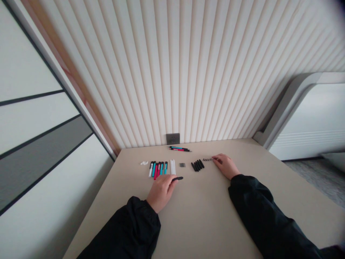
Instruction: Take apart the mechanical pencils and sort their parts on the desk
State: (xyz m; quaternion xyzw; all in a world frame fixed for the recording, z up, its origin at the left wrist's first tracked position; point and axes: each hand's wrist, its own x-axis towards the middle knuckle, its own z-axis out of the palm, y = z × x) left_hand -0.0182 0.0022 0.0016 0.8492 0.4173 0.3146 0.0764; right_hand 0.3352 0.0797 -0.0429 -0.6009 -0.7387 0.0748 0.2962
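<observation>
My left hand [161, 190] rests on the beige table [205, 216] with its fingers curled round a short black pen part [178, 178] that sticks out to the right. My right hand [225, 165] lies further right, its fingertips pinched at a row of tiny dark pieces [207, 159]. Between the hands lies a cluster of black pen grips [197, 165]. A row of pen barrels [158, 168] in white, teal, red and black lies just beyond my left hand, with white tubes [173, 166] beside it.
Two assembled pens [179, 148] lie near the table's far edge below a grey wall socket [173, 138]. A small grey block [182, 165] and small white bits [144, 163] lie on the table. A ribbed wall stands behind; a white cabinet [309, 122] stands at the right.
</observation>
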